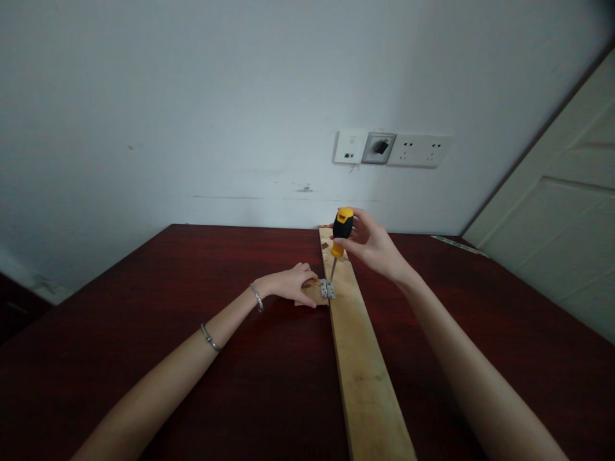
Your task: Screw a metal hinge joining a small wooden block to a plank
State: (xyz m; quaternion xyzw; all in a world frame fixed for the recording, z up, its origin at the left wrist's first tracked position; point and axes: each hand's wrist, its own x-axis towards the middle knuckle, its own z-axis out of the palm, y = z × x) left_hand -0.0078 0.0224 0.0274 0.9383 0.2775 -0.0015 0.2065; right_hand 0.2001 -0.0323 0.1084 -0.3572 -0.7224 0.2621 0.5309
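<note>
My right hand (372, 246) grips a yellow and black screwdriver (343, 225) by its handle. The shaft points down, with its tip at a small silver hinge (328, 289). One leaf of the hinge lies on a long pale wooden board (360, 358), the other on a short wooden piece (314, 292) butted against the board's left side. Around that short piece my left hand (291, 283) is closed, thumb at the near edge and fingers at the far edge. Whether a screw sits under the tip is too small to tell.
The board runs lengthwise over a dark red table (216, 269) toward a white wall (216, 96). Wall sockets (418, 150) with a black plug (381, 147) are above the table's back edge. A thin printed strip (459, 245) lies at the back right, near a white panelled door (567, 211).
</note>
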